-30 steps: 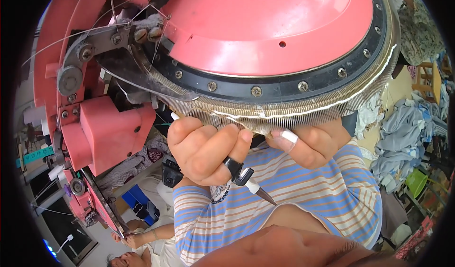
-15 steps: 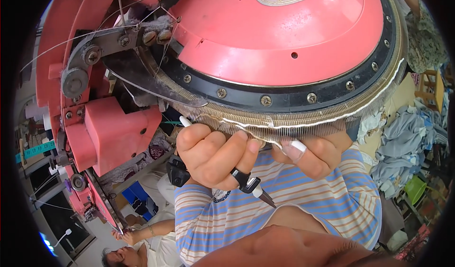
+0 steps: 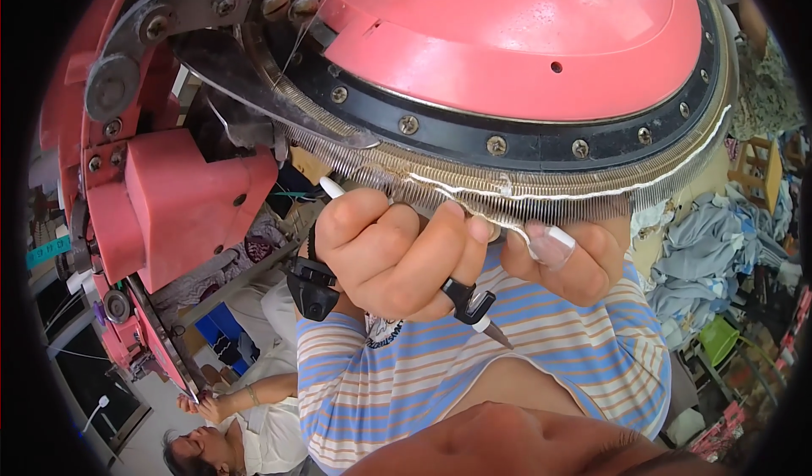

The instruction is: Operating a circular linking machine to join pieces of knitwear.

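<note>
Head view: left grip (image 3: 393,252) curled round tool (image 3: 495,331); right grip (image 3: 579,263) pinching white edging (image 3: 512,226), more exposed than earlier.

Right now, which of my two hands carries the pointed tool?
Your left hand: the pointed tool juts out below it, beside a black band. Your right hand shows no such tool, but a white patch at one fingertip.

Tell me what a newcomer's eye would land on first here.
First, the big, glossy pink rounded machine cover filling the top. Next, along its lower rim, the dense curved row of thin metal pins, crossed by a white thread-like line. Then, just below the pins, the left hand and right hand close together, a slim pointed tool with black and white parts jutting from the left.
</note>
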The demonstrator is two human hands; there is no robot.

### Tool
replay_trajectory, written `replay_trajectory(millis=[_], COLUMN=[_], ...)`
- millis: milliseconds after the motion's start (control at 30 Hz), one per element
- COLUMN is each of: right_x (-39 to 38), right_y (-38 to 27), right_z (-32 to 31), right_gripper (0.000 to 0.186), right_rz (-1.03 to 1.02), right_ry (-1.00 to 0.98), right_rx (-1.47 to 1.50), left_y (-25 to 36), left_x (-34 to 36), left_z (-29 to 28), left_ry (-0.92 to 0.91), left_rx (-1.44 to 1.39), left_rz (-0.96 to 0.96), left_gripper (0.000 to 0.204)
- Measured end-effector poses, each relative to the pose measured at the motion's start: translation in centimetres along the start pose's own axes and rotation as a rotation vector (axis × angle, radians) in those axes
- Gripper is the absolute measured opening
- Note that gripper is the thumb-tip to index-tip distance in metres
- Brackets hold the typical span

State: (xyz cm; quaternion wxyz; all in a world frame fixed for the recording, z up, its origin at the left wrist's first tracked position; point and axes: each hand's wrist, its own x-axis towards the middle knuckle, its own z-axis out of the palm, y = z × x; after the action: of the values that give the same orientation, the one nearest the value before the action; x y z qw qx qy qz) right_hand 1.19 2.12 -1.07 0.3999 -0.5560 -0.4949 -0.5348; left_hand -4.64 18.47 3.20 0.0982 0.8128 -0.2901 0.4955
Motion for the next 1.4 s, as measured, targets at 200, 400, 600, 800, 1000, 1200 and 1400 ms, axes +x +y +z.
replay_trajectory(millis=[200, 400, 600, 800, 1000, 1200, 1400], right_x=[1.5, 2.5, 2.6, 2.3, 2.2, -2.7, 0.9], right_y=[-1.4, -1.7, -1.9, -1.6, -1.2, -0.5, -2.5], right_z=[0.3, -0.3, -0.7, -0.6, -1.2, -5.8, -7.6], right_gripper=[0.020, 0.023, 0.024, 0.020, 0.015, 0.009, 0.011], right_rz=[0.187, 0.310, 0.345, 0.366, 0.370, 0.858, 1.451], right_ry=[-0.047, -0.127, -0.182, -0.167, -0.229, -0.395, 0.072], right_rx=[0.053, 0.054, 0.013, 0.066, 0.073, -0.357, 0.701], left_y=[0.0, 0.7, 0.5, 0.2, 0.4, 0.4, 1.4], left_x=[-0.3, -0.3, -0.2, -0.2, 0.5, -0.5, -0.4], left_z=[0.3, -0.5, -0.4, -0.1, -0.9, -0.9, -1.4], left_ry=[0.059, -0.005, -0.029, -0.076, -0.194, -0.122, -0.103], left_rx=[0.095, -0.009, 0.062, 0.125, 0.210, 0.145, 0.120], left_rz=[0.029, -0.092, -0.036, 0.008, 0.005, -0.079, -0.020], left_gripper=[0.003, 0.006, 0.009, 0.013, 0.012, 0.013, 0.015])
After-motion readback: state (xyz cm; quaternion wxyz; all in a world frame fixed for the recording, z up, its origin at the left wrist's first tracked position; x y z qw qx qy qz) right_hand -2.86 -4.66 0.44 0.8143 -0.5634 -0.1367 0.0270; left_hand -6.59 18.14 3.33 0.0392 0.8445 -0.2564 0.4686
